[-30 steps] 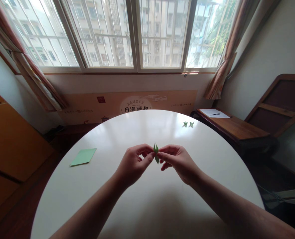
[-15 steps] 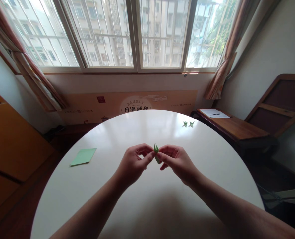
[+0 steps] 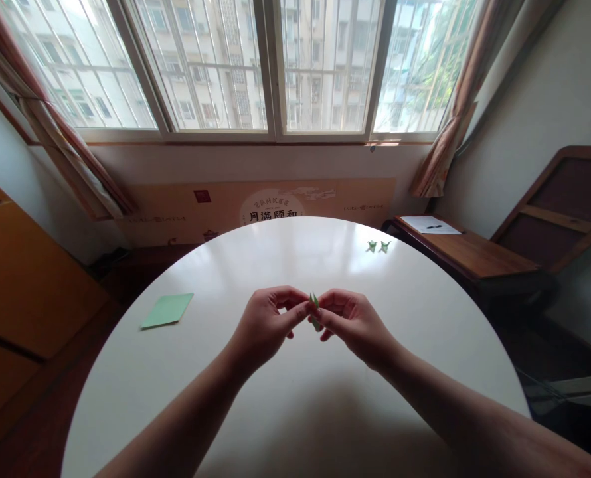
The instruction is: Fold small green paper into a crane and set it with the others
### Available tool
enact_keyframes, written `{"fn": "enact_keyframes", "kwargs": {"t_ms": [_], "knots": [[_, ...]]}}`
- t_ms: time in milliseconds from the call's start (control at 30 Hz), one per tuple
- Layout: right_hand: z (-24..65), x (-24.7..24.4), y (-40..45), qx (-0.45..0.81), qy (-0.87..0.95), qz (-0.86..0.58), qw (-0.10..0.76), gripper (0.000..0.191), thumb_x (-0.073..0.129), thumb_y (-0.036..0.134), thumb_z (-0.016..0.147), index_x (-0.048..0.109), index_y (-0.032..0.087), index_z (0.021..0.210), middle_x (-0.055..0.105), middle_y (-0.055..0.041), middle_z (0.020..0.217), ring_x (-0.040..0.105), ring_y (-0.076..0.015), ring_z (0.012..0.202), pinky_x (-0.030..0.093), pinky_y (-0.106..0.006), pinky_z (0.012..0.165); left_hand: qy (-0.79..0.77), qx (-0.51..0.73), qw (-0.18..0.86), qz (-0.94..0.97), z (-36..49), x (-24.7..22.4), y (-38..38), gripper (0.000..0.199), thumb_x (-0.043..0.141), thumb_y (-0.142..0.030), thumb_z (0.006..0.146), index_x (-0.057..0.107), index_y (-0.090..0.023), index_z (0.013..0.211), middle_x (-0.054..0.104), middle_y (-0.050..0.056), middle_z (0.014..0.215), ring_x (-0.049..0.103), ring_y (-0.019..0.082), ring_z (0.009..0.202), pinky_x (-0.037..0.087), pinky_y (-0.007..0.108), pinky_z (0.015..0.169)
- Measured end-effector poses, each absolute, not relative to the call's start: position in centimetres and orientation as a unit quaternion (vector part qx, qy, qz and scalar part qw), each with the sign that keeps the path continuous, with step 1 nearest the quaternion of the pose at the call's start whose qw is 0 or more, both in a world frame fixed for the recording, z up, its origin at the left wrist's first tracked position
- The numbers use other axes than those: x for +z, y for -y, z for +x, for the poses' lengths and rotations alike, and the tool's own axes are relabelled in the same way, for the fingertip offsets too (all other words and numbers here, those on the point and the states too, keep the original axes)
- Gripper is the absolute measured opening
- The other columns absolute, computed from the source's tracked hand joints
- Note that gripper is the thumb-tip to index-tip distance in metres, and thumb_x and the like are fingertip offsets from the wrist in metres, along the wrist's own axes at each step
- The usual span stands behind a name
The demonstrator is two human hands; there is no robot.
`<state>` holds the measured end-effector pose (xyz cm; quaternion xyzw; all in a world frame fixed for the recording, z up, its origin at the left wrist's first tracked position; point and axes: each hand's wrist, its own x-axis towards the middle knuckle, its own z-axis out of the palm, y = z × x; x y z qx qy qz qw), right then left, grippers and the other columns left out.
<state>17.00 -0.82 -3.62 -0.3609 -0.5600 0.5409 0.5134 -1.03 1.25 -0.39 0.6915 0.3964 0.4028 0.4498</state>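
Note:
Above the middle of the white table (image 3: pixel 295 411), a small folded piece of green paper (image 3: pixel 315 324) is pinched between both hands. My left hand (image 3: pixel 271 320) grips its left side with thumb and fingertips. From the other side, my right hand (image 3: pixel 350 322) holds it the same way, thumb in front. Two narrow points of the paper stick up over the fingertips, and its lower end hangs below them. The fingers hide its middle. At the far right of the table stand two small green origami cranes (image 3: pixel 371 245).
A stack of square green paper (image 3: pixel 167 311) lies on the table's left side. Beyond the right edge, a wooden bench (image 3: pixel 495 249) carries a white sheet (image 3: pixel 429 225) with a pen. A printed cardboard panel (image 3: pixel 176 206) stands behind the table under the window.
The two upper points of the folded paper look narrower and more turned than before. Both hands stay nearly in place, with fingertips shifted slightly around the paper.

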Motion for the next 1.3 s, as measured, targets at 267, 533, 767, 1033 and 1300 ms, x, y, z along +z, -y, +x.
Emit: {"fn": "enact_keyframes", "kwargs": {"t_ms": [267,533,767,1033,1300], "knots": [[17.2,-3.6,0.8,0.535,0.579,-0.357,0.501,0.027,0.079,0.041,0.081,0.072,0.015,0.084,0.073,-0.005,0.076,0.066,-0.0167,0.07,0.053,-0.026,0.056,-0.397,0.396,0.455,0.691,-1.2,0.0,-1.2,0.017,0.074,-0.032,0.082,0.078,-0.015,0.081,0.074,0.004,0.071,0.061,0.013,0.059,0.049,0.017,0.045],[17.0,-3.5,1.1,0.543,0.576,-0.355,0.497,0.027,0.082,0.04,0.078,0.071,0.016,0.082,0.07,-0.003,0.074,0.064,-0.0153,0.068,0.052,-0.025,0.056,-0.402,0.408,0.407,0.712,-1.0,0.5,-0.5,0.016,0.069,-0.028,0.084,0.076,-0.014,0.08,0.07,0.003,0.067,0.059,0.012,0.057,0.049,0.019,0.045],[16.8,-3.4,1.2,0.549,0.572,-0.365,0.488,0.032,0.081,0.045,0.077,0.072,0.015,0.079,0.071,-0.0048,0.073,0.064,-0.0158,0.066,0.053,-0.026,0.055,-0.4,0.41,0.445,0.688,-0.8,0.3,-0.8,0.012,0.07,-0.025,0.081,0.073,-0.014,0.078,0.068,0.002,0.066,0.059,0.012,0.056,0.049,0.018,0.044],[16.6,-3.7,1.4,0.573,0.566,-0.376,0.459,0.032,0.079,0.046,0.079,0.072,0.015,0.078,0.073,-0.0056,0.073,0.065,-0.0155,0.063,0.052,-0.026,0.053,-0.416,0.492,0.473,0.601,-1.7,0.7,-1.9,0.024,0.076,-0.036,0.076,0.072,-0.013,0.08,0.062,0.001,0.063,0.056,0.012,0.058,0.046,0.017,0.041],[17.3,-3.2,1.2,0.501,0.62,-0.384,0.465,0.033,0.08,0.049,0.078,0.075,0.016,0.078,0.073,-0.0053,0.071,0.064,-0.0165,0.063,0.052,-0.029,0.058,-0.391,0.31,0.452,0.74,-2.1,0.9,-1.6,0.02,0.074,-0.034,0.08,0.078,-0.015,0.083,0.073,0.007,0.072,0.062,0.016,0.063,0.047,0.019,0.044]]}}
